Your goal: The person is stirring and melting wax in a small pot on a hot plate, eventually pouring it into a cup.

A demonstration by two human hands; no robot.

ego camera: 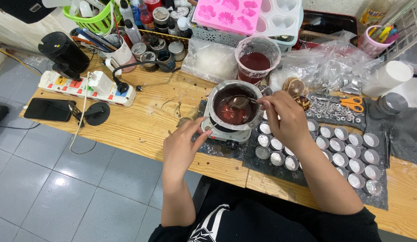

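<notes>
A metal pot [216, 95] of dark red liquid sits on a small electric hot plate [226, 133] at the wooden table's front edge. My right hand [282, 116] holds a metal spoon [240, 102] whose bowl dips into the red liquid. My left hand [184, 145] rests at the hot plate's left side, fingertips touching the pot's thin handle by the base. To the right, several small round metal cups [347, 150] with white wicks lie in rows on a grey mat.
A plastic cup of red liquid [257, 60] stands behind the pot. A white power strip [85, 87], black phone [48, 109] and black device lie left. Orange scissors [354, 103], plastic bags, pink and white moulds [233, 13] and bottles crowd the back.
</notes>
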